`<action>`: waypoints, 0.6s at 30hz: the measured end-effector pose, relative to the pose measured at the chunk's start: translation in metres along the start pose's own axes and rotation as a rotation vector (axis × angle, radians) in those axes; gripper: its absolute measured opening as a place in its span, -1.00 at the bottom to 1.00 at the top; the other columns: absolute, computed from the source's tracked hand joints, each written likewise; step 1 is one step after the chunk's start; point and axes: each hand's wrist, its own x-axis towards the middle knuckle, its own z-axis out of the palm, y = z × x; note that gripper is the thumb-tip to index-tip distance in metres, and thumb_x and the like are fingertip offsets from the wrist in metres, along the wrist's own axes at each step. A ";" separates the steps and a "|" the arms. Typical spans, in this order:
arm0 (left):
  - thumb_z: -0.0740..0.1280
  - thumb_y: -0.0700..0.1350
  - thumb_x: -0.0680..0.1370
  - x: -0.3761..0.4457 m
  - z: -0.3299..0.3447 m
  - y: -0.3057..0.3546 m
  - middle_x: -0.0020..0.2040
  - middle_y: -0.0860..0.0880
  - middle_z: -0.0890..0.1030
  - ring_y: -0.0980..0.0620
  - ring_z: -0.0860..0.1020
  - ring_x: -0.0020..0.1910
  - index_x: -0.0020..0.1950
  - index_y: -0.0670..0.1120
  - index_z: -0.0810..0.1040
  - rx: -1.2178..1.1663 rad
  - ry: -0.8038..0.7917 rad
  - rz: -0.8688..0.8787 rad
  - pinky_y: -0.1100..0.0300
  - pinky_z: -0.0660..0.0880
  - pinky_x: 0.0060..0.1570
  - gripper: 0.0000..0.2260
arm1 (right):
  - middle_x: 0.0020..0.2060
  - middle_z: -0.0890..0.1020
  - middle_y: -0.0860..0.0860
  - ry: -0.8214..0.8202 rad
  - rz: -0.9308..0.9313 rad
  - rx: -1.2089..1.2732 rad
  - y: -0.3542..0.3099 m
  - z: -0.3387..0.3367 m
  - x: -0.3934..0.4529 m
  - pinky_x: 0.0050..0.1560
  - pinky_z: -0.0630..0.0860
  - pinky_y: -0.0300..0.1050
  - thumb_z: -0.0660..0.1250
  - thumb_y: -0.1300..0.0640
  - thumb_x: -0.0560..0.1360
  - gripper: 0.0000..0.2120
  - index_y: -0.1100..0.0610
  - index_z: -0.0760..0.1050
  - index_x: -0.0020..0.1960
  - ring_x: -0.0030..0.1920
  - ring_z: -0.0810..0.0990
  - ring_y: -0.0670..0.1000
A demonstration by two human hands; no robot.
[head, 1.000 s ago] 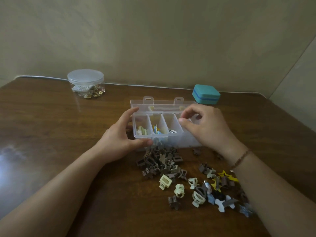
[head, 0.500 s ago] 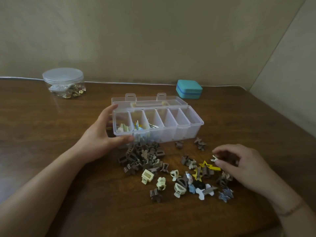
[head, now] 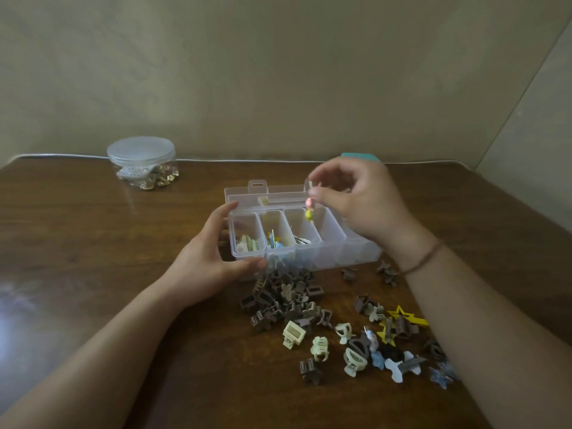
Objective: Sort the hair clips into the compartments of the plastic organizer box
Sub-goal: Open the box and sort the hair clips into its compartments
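A dark wooden table stands against a plain beige wall, with a thin white cable running along its far edge. Above the middle of the table the right hand pinches a slim hair clip between thumb and forefinger, the other fingers curled; the clip hangs down with a pink and a yellow bead at its lower end, over the third compartment from the left of the clear plastic organizer box. The left hand is clamped on the box's left end, fingers behind the far corner and thumb pressed to the near wall. The three left compartments hold clips: pale ones in the first, blue and yellow ones in the second, dark thin ones in the third; the compartments to the right are partly hidden by the right hand and wrist, which wears a thin brown bracelet. The box's lid lies open behind it. Just near of the box sits a heap of brown claw clips, touching its front wall, and further near and right lie scattered cream, blue, black and white clips and a yellow star clip. Behind the right hand a teal case is mostly hidden. Far left stands a round clear jar with a lid, holding small gold and white pieces.
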 end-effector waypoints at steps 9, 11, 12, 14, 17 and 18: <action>0.54 0.35 0.20 0.000 0.000 0.000 0.21 0.29 0.40 0.41 0.41 0.10 0.53 0.26 0.09 -0.020 0.003 0.019 0.19 0.36 0.21 0.02 | -0.07 0.61 -0.22 -0.294 -0.042 -0.440 0.009 -0.012 -0.018 -0.09 0.49 -0.26 0.41 0.05 0.47 -0.85 -0.09 0.58 0.03 -0.08 0.56 -0.21; 0.49 0.40 0.14 -0.001 0.000 0.001 0.22 0.28 0.40 0.45 0.39 0.09 0.53 0.27 0.08 -0.019 -0.002 0.019 0.24 0.35 0.15 0.04 | -0.09 0.58 -0.26 -0.313 -0.064 -0.486 0.006 -0.035 -0.033 -0.13 0.42 -0.38 0.40 0.06 0.47 -0.81 -0.15 0.53 0.05 -0.08 0.52 -0.31; 0.47 0.41 0.12 -0.001 -0.001 0.001 0.22 0.29 0.39 0.46 0.38 0.09 0.53 0.27 0.08 -0.018 -0.004 0.017 0.25 0.34 0.13 0.06 | -0.10 0.57 -0.27 -0.357 -0.062 -0.520 0.008 -0.047 -0.042 -0.15 0.41 -0.39 0.39 0.07 0.48 -0.78 -0.19 0.50 0.05 -0.07 0.51 -0.33; 0.45 0.41 0.10 -0.002 -0.001 0.003 0.21 0.29 0.39 0.46 0.38 0.07 0.54 0.25 0.08 -0.017 -0.006 0.008 0.26 0.34 0.11 0.08 | -0.10 0.54 -0.29 -0.480 -0.016 -0.579 0.012 -0.068 -0.060 -0.17 0.41 -0.40 0.38 0.09 0.48 -0.72 -0.28 0.44 0.01 -0.04 0.49 -0.36; 0.47 0.41 0.14 -0.001 0.000 0.005 0.24 0.25 0.39 0.30 0.44 0.13 0.55 0.23 0.08 -0.002 0.001 0.006 0.18 0.35 0.19 0.06 | 0.00 0.50 -0.37 -0.665 0.095 -0.674 0.024 -0.089 -0.085 -0.10 0.41 -0.38 0.37 0.04 0.49 -0.71 -0.32 0.45 0.09 0.03 0.43 -0.41; 0.51 0.38 0.20 -0.001 0.001 0.005 0.26 0.22 0.40 0.22 0.44 0.18 0.55 0.22 0.08 0.003 0.005 0.006 0.14 0.36 0.22 0.04 | 0.03 0.49 -0.39 -0.707 0.128 -0.704 0.027 -0.093 -0.091 -0.06 0.43 -0.36 0.37 0.00 0.49 -0.70 -0.34 0.44 0.11 0.04 0.43 -0.40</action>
